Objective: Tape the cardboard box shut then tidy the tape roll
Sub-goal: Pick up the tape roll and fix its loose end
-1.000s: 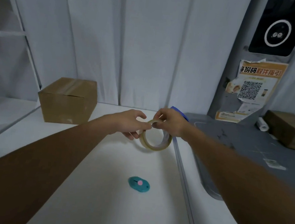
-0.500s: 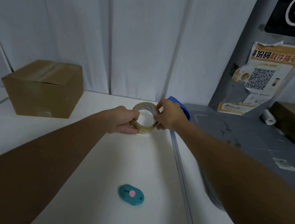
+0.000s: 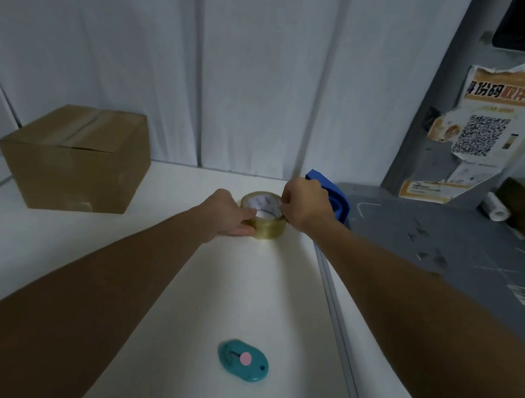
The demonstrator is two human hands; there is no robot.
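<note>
A small teal cutter [image 3: 242, 360] lies near you on the table [image 3: 245, 278]. Farther out, your left hand [image 3: 230, 213] and right hand [image 3: 306, 207] have fingers clamped on the tape roll [image 3: 264, 217], which lies flat on the table. At the back, the cardboard box [image 3: 76, 158] looks taped, so I think only tidying is left. A moment ago you held the roll up, tilted.

Taped brown cardboard box [image 3: 75, 161] at left; yellowish tape roll [image 3: 268, 229] flat, well right.
</note>
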